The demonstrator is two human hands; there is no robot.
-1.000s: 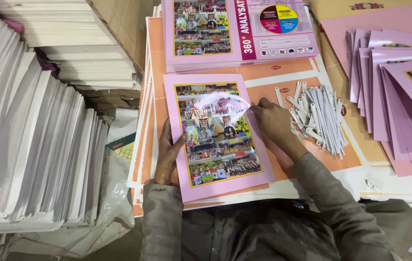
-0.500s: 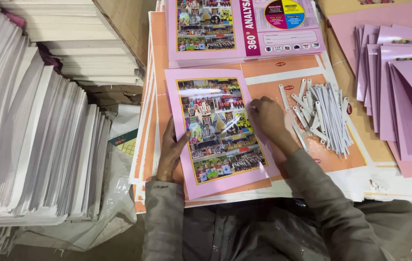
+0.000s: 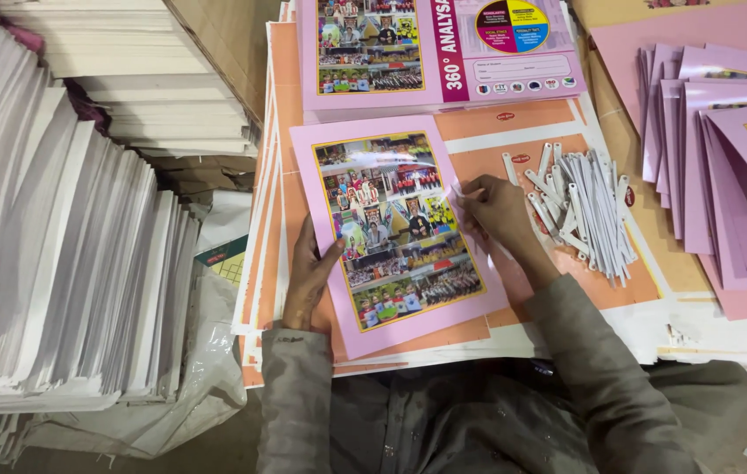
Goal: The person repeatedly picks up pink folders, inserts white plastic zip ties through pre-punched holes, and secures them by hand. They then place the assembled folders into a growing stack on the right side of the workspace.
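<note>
Stacks of white paper sheets are banked along the left side, leaning edge-up, with a crumpled clear plastic bag lying at their foot. Next to these, a pile of orange sheets is laid flat on the tabletop, and it serves as the working surface. On that pile a pink cover sheet printed with a photo collage is set slightly tilted, directly in front of the person. Its left edge is pinned by the left hand, whose fingers are spread and pressed flat on the sheet, apparently so that it is kept from sliding; nothing is pinched by this hand. Beyond the sheet, a stack of similar pink covers is kept at the top of the view. At the sheet's right edge, the right hand is held with its fingertips drawn together on a small pale piece, probably one of the strips, though what exactly is nipped cannot be told for sure. Just beside that hand, a loose heap of white plastic strips is kept within easy reach on the orange surface. Farther right, fanned pink covers are overlapped like shingles, seemingly so that each can be taken singly.
</note>
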